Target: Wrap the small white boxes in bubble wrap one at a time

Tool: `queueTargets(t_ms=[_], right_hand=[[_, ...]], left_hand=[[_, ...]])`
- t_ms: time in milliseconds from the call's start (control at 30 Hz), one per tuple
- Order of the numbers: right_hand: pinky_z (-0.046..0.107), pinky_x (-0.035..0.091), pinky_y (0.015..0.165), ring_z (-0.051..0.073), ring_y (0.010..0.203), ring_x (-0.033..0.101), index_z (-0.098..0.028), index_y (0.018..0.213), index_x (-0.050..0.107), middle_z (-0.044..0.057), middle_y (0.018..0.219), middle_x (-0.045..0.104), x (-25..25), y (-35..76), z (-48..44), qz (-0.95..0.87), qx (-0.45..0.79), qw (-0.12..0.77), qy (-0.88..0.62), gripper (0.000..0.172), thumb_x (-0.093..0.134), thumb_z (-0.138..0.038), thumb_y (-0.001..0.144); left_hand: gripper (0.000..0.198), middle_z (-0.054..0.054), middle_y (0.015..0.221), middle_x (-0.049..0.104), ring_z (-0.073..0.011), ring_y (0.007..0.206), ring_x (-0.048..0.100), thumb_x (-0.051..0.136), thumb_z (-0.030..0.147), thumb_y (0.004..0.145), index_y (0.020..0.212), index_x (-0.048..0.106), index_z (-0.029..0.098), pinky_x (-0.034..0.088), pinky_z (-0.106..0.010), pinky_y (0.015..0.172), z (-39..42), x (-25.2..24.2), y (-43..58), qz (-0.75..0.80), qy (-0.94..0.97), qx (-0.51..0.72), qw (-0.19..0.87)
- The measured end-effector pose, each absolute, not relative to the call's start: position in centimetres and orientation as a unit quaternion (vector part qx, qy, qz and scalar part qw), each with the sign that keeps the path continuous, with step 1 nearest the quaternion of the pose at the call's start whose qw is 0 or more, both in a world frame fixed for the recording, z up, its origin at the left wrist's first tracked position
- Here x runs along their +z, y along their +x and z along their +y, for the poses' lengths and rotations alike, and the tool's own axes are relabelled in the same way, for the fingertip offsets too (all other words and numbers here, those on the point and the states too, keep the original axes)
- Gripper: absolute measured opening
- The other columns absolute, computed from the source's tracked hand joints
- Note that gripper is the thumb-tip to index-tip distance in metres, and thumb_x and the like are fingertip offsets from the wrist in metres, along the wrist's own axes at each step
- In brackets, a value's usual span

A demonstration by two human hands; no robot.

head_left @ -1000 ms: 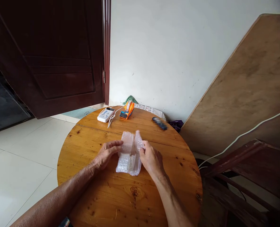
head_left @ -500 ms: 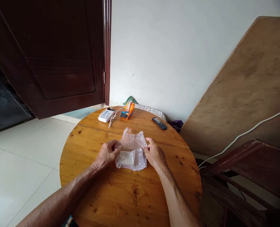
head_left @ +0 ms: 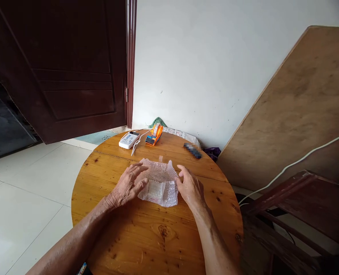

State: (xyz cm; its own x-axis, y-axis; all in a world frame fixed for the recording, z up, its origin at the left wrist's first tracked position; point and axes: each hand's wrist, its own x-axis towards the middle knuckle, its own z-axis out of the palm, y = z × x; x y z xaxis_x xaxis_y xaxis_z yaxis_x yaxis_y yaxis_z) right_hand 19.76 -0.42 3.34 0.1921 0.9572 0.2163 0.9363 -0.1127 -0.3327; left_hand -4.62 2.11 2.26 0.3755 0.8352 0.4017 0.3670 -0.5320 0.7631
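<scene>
A sheet of clear bubble wrap (head_left: 169, 196) lies spread on the round wooden table (head_left: 146, 236). On its near part rests a small flat pale rectangular item (head_left: 155, 190), whose kind I cannot make out through the wrap. My left hand (head_left: 129, 181) is open at the wrap's left edge, fingers apart and thumb over the corner. At the right edge is my right hand (head_left: 190, 185), its fingers apart and slightly curled, with fingertips close to the wrap. Whether they touch it I cannot tell. A small strip of tape (head_left: 160, 158) sticks out at the wrap's far edge.
Toward the back of the table stand a white box-like device (head_left: 128, 140) with a white cable (head_left: 135, 146), an orange tape dispenser (head_left: 154, 135) and a blurred dark elongated object (head_left: 192, 150). Behind are a white wall (head_left: 186, 68) and a dark red door (head_left: 80, 68). A wooden chair (head_left: 295, 206) stands right.
My left hand has let go of the wrap's left side and its fingers have spread. The wrap's far left part has unfolded flatter and leftward. My right hand has loosened at the right edge.
</scene>
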Motion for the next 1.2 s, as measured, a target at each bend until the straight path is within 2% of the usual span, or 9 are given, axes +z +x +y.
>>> queueTargets(t_ms=[200, 300, 400, 500, 633, 767, 933, 1100, 1200], right_hand=[[0.028, 0.042, 0.083, 0.019, 0.099, 0.063, -0.023, 0.121, 0.061, 0.004, 0.103, 0.071, 2.9, 19.9, -0.4, -0.693, 0.023, 0.197, -0.693, 0.043, 0.056, -0.007, 0.081], [0.030, 0.041, 0.083, 0.021, 0.102, 0.063, -0.021, 0.125, 0.058, 0.007, 0.108, 0.071, 2.9, 20.3, -0.4, -0.665, 0.026, 0.150, -0.731, 0.046, 0.057, -0.008, 0.081], [0.030, 0.040, 0.079, 0.022, 0.100, 0.064, -0.020, 0.126, 0.058, 0.008, 0.109, 0.071, 2.9, 20.6, -0.4, -0.647, 0.043, 0.120, -0.752, 0.041, 0.058, -0.014, 0.085], [0.028, 0.038, 0.075, 0.021, 0.097, 0.065, -0.021, 0.123, 0.059, 0.006, 0.106, 0.072, 2.9, 20.5, -0.3, -0.642, 0.048, 0.126, -0.755, 0.037, 0.057, -0.017, 0.086], [0.027, 0.035, 0.070, 0.019, 0.092, 0.066, -0.022, 0.118, 0.061, 0.004, 0.102, 0.073, 2.8, 20.0, -0.2, -0.641, 0.054, 0.142, -0.752, 0.032, 0.056, -0.017, 0.087], [0.027, 0.033, 0.067, 0.019, 0.089, 0.067, -0.024, 0.119, 0.061, 0.003, 0.100, 0.075, 2.4, 19.7, 0.1, -0.634, 0.059, 0.141, -0.758, 0.030, 0.055, -0.021, 0.089], [0.026, 0.030, 0.064, 0.019, 0.085, 0.066, -0.027, 0.108, 0.065, 0.002, 0.095, 0.075, 2.0, 19.8, 0.2, -0.631, 0.045, 0.141, -0.761, 0.024, 0.053, -0.020, 0.088], [0.027, 0.028, 0.062, 0.019, 0.081, 0.063, -0.024, 0.095, 0.066, 0.003, 0.091, 0.073, 1.7, 19.6, 0.4, -0.616, 0.017, 0.123, -0.778, 0.015, 0.052, -0.027, 0.089], [0.027, 0.029, 0.062, 0.019, 0.082, 0.063, -0.023, 0.095, 0.066, 0.005, 0.093, 0.072, 1.3, 19.6, 0.6, -0.615, 0.006, 0.125, -0.779, 0.015, 0.052, -0.026, 0.090]], left_hand=[[0.038, -0.009, 0.092, 0.071, -0.0278, 0.099, 0.060, 0.058, 0.047, 0.089, 0.111, 0.071, 0.019, 0.039, -0.038, 0.097, 1.9, 2.8, -4.9, 0.369, 0.802, 0.348, 0.315], [0.035, -0.006, 0.079, 0.068, -0.0208, 0.078, 0.061, 0.054, 0.047, 0.091, 0.100, 0.072, 0.018, 0.043, -0.031, 0.077, 1.7, 2.9, -5.2, 0.363, 0.812, 0.315, 0.331], [0.037, -0.001, 0.068, 0.063, -0.0143, 0.059, 0.054, 0.052, 0.047, 0.092, 0.104, 0.070, 0.017, 0.038, -0.025, 0.059, 1.5, 2.8, -5.4, 0.364, 0.804, 0.281, 0.378], [0.038, -0.004, 0.080, 0.065, -0.0163, 0.069, 0.057, 0.058, 0.044, 0.088, 0.112, 0.068, 0.017, 0.043, -0.027, 0.065, 1.6, 2.7, -5.3, 0.369, 0.782, 0.334, 0.377], [0.062, -0.011, 0.125, 0.062, -0.0304, 0.113, 0.056, 0.074, 0.041, 0.073, 0.130, 0.062, 0.024, 0.042, -0.039, 0.098, 1.8, 2.0, -4.9, 0.364, 0.768, 0.369, 0.376], [0.065, -0.008, 0.099, 0.069, -0.0262, 0.092, 0.061, 0.076, 0.041, 0.071, 0.132, 0.060, 0.025, 0.045, -0.036, 0.088, 2.0, 1.3, -4.6, 0.392, 0.764, 0.341, 0.383], [0.020, -0.003, 0.070, 0.063, -0.0149, 0.063, 0.056, 0.065, 0.031, 0.081, 0.091, 0.075, 0.018, 0.043, -0.026, 0.062, 1.9, 2.9, -5.2, 0.357, 0.787, 0.310, 0.397], [0.018, -0.008, 0.104, 0.069, -0.0221, 0.088, 0.065, 0.060, 0.015, 0.078, 0.080, 0.076, 0.022, 0.050, -0.030, 0.073, -1.1, 5.9, -5.7, 0.197, 0.850, 0.220, 0.436], [0.019, -0.006, 0.084, 0.071, -0.0222, 0.077, 0.065, 0.063, 0.008, 0.068, 0.073, 0.073, 0.024, 0.048, -0.031, 0.067, -3.7, 6.3, -5.3, 0.139, 0.898, 0.173, 0.380]])
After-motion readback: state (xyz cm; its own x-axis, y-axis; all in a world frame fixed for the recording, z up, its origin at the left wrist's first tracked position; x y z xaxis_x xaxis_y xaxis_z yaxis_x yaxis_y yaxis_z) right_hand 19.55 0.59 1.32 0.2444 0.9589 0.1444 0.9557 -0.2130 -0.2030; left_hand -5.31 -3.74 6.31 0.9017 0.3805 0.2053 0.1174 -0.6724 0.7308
